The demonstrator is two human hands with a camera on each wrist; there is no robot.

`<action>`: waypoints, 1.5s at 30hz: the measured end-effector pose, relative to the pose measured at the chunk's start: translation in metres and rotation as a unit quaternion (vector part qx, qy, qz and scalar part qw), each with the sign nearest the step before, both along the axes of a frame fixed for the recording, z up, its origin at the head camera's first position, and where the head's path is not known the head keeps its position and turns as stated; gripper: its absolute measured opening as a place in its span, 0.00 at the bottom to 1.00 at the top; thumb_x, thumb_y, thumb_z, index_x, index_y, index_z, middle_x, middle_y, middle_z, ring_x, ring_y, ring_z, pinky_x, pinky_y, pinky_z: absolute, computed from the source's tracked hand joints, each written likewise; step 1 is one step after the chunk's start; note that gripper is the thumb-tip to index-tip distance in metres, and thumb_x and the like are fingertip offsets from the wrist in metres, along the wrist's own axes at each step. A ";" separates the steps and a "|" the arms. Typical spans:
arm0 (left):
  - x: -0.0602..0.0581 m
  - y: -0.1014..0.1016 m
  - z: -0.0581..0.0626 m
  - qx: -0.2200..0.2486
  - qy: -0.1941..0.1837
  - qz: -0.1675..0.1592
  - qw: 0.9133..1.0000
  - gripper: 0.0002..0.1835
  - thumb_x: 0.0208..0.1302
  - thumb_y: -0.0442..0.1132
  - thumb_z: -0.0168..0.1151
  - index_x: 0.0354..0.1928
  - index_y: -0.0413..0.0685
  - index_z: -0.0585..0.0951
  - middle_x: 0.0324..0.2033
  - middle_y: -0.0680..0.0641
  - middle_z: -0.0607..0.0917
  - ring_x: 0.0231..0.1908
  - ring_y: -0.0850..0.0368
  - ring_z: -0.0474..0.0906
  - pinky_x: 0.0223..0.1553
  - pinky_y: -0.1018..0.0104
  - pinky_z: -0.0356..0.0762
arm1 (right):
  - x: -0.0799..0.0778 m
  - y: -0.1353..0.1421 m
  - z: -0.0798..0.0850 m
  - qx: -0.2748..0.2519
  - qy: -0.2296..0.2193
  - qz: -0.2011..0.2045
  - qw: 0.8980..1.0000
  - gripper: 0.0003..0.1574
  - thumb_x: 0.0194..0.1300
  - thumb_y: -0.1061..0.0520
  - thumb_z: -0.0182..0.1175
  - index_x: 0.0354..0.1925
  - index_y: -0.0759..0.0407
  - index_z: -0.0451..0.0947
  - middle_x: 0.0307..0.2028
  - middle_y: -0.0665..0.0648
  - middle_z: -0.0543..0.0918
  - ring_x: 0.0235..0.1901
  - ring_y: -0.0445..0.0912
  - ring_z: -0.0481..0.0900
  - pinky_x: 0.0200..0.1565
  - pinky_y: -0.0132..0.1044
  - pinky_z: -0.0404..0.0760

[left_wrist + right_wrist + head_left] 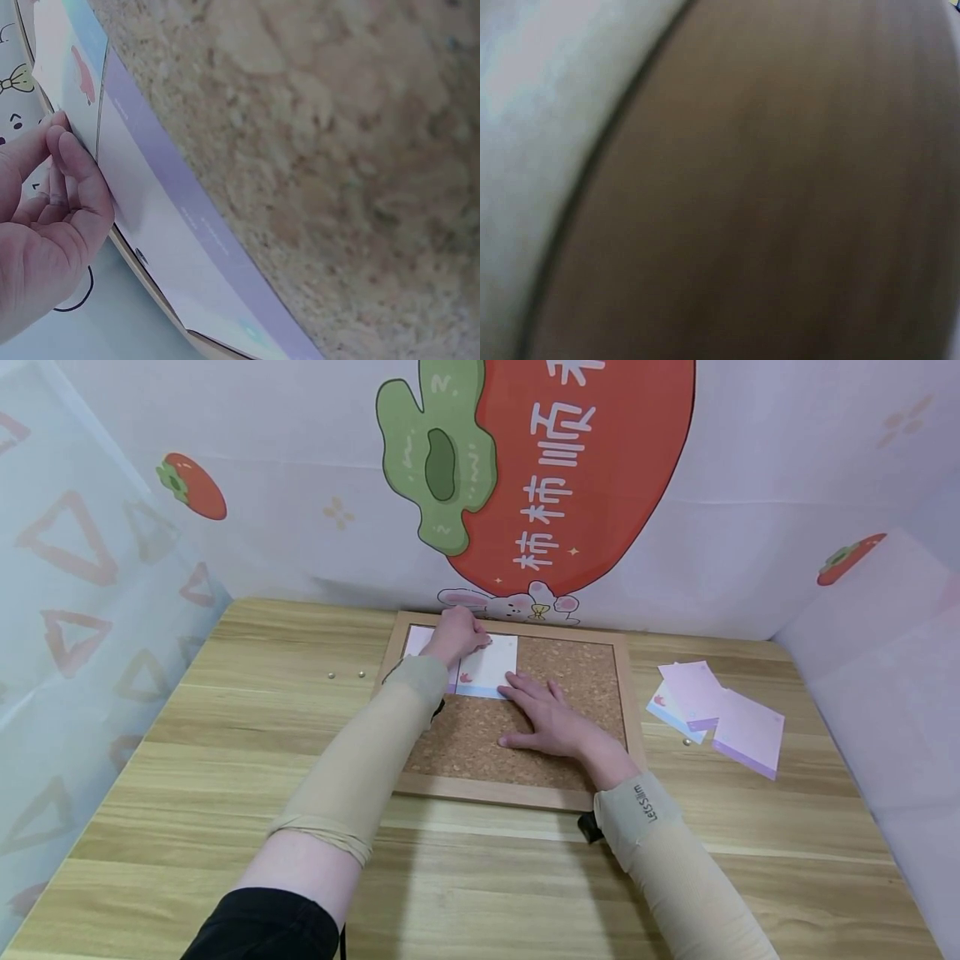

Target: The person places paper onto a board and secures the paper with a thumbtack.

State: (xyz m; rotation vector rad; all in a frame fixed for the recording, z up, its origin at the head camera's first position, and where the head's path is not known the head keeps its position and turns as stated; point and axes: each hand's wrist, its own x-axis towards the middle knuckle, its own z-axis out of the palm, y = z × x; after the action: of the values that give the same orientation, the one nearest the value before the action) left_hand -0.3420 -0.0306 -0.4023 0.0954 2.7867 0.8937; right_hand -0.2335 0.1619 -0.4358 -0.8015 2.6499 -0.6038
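A cork board [480,739] in a light wooden frame lies on the table. Side by side along its top are a purple-edged note sheet [180,225] and a white sheet with a blue lower edge [487,664]. At the white sheet's upper edge, my left hand [459,637] pinches a tiny pin, mostly hidden by the fingertips. The left wrist view shows the thumb and forefinger meeting there. My right hand [551,722] lies spread on the cork, its fingertips touching that sheet's lower right corner. The right wrist view is too dark and blurred to show the hand.
Right of the board lie loose purple-edged sheets [750,731] and a blue-edged one [675,714], with a small round tack [687,742] beside them. Two more tacks [362,674] lie left of the board. A printed cloth wall [300,543] stands behind the table.
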 end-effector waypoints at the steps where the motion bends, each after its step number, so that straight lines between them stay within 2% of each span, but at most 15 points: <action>1: 0.000 0.000 0.000 -0.002 -0.001 -0.002 1.000 0.10 0.69 0.40 0.62 0.39 0.41 0.88 0.38 0.44 0.88 0.34 0.55 0.77 0.42 0.64 0.78 | 0.000 0.000 0.000 0.001 0.000 0.000 1.000 0.52 0.66 0.35 0.62 0.78 0.51 0.54 0.81 0.53 0.47 0.81 0.50 0.41 0.78 0.60 0.34; 6: -0.001 0.000 0.000 -0.013 -0.001 -0.010 1.000 0.10 0.69 0.40 0.62 0.40 0.41 0.88 0.43 0.44 0.88 0.39 0.53 0.78 0.48 0.61 0.79 | 0.000 0.000 -0.001 0.002 -0.002 -0.003 1.000 0.52 0.66 0.35 0.62 0.78 0.51 0.54 0.81 0.53 0.47 0.81 0.50 0.41 0.78 0.60 0.34; 22: -0.001 0.001 -0.003 0.000 -0.015 0.006 1.000 0.09 0.68 0.41 0.62 0.35 0.42 0.86 0.41 0.46 0.86 0.38 0.53 0.75 0.43 0.63 0.75 | 0.000 0.001 -0.001 -0.002 0.002 -0.001 1.000 0.52 0.66 0.36 0.63 0.78 0.51 0.54 0.81 0.53 0.47 0.81 0.50 0.42 0.78 0.61 0.34; 27: 0.000 -0.001 -0.004 0.022 -0.023 0.010 0.999 0.10 0.69 0.43 0.63 0.40 0.43 0.87 0.44 0.46 0.87 0.41 0.53 0.76 0.49 0.60 0.77 | 0.000 0.001 -0.001 -0.001 0.003 -0.001 1.000 0.52 0.66 0.36 0.63 0.78 0.51 0.54 0.81 0.54 0.47 0.81 0.50 0.42 0.78 0.61 0.35; 31: 0.000 -0.007 -0.004 0.040 -0.028 -0.005 0.999 0.12 0.70 0.44 0.62 0.44 0.45 0.87 0.44 0.46 0.87 0.42 0.53 0.77 0.51 0.59 0.77 | 0.000 0.000 0.001 0.001 0.003 -0.001 1.000 0.52 0.66 0.35 0.62 0.78 0.51 0.54 0.81 0.53 0.46 0.81 0.50 0.41 0.78 0.61 0.35; 36: 0.001 -0.019 0.003 0.036 0.002 -0.040 0.999 0.14 0.72 0.45 0.58 0.49 0.45 0.85 0.43 0.45 0.87 0.42 0.53 0.80 0.50 0.59 0.79 | 0.000 -0.001 0.003 0.001 0.003 0.001 1.000 0.52 0.66 0.36 0.63 0.78 0.52 0.54 0.81 0.54 0.47 0.81 0.50 0.42 0.78 0.61 0.35; 41: 0.005 -0.034 0.011 0.051 0.023 -0.026 0.998 0.14 0.73 0.45 0.58 0.50 0.45 0.83 0.47 0.44 0.86 0.47 0.50 0.80 0.53 0.56 0.80 | 0.000 -0.001 0.003 0.000 0.003 0.001 1.000 0.52 0.65 0.36 0.63 0.77 0.53 0.55 0.81 0.55 0.47 0.81 0.51 0.42 0.78 0.62 0.35; 45: 0.011 -0.046 0.011 0.035 0.026 -0.028 0.999 0.13 0.72 0.46 0.58 0.50 0.47 0.82 0.49 0.45 0.84 0.48 0.50 0.78 0.52 0.57 0.78 | -0.001 -0.001 0.001 0.000 0.001 0.000 1.000 0.52 0.65 0.36 0.63 0.77 0.52 0.54 0.81 0.54 0.47 0.81 0.51 0.42 0.78 0.62 0.35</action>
State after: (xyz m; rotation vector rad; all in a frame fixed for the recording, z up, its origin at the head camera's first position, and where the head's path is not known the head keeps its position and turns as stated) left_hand -0.3308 -0.0763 -0.3910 0.2098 2.7840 0.9894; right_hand -0.2341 0.1610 -0.4344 -0.8021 2.6515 -0.6035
